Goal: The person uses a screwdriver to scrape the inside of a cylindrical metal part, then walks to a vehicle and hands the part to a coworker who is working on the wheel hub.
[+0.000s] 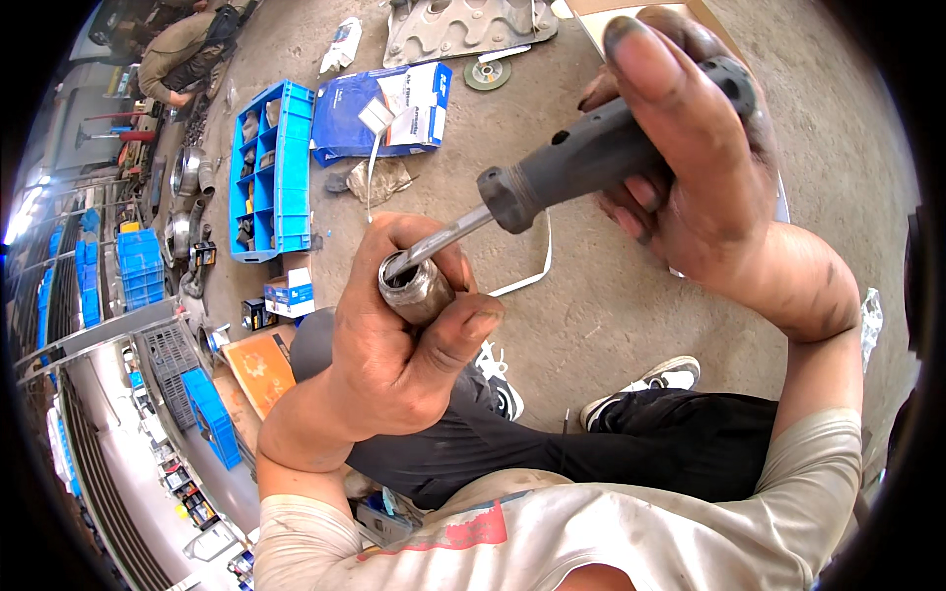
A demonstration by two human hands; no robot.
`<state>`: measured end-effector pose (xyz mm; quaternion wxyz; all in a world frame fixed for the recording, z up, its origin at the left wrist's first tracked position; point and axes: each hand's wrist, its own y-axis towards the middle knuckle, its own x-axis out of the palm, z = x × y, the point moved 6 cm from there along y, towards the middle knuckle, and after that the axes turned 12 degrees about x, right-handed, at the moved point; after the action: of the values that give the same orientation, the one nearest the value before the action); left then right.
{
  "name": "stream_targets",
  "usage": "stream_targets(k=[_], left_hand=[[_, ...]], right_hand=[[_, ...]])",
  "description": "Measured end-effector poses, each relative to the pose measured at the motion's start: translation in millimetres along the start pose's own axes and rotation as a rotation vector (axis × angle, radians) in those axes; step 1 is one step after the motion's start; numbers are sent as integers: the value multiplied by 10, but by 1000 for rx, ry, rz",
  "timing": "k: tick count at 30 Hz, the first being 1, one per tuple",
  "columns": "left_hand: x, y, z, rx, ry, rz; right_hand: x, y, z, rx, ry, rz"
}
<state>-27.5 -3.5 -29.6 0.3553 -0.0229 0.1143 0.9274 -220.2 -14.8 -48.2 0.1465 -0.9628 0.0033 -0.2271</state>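
In the head view, my left hand [404,364] grips a short, grimy metal sleeve [422,300] at the centre, its open end facing up toward the upper left. The steel shaft [453,229] of a screwdriver reaches down into that opening. Its dark grey handle [581,160] is held by my right hand [690,158] at the upper right, fingers curled round it and thumb along the top. The shaft's tip is hidden inside the sleeve. My fingers are blackened with grease.
A blue parts bin [293,172], blue box [345,133], grinding disc [488,74] and metal plate [443,30] lie on the concrete floor [828,118]. An orange box [256,364] and shelving [108,483] stand left. Another person [177,59] crouches at the upper left.
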Motion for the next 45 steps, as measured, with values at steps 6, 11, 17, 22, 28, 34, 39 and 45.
stream_targets(k=[6,11,17,22,28,34,39,45], left_hand=[[135,-28,43,-61,-349,142],[109,-31,26,-122,-466,68],[114,-30,25,-158,-487,85],[113,-11,22,-132,-493,77],[121,11,31,-235,-191,150],[109,9,36,-166,-131,136],[81,34,73,-21,80,64],[59,43,131,207,403,-30]], right_hand=[[122,1,-213,165,209,123],[54,22,-251,53,260,159],[-29,98,-234,-142,151,241],[-32,78,-291,-258,29,293],[13,124,-322,-326,-22,58],[12,53,-323,-338,-127,219],[9,131,-196,-227,-44,175],[-44,319,-3,-248,-101,30]])
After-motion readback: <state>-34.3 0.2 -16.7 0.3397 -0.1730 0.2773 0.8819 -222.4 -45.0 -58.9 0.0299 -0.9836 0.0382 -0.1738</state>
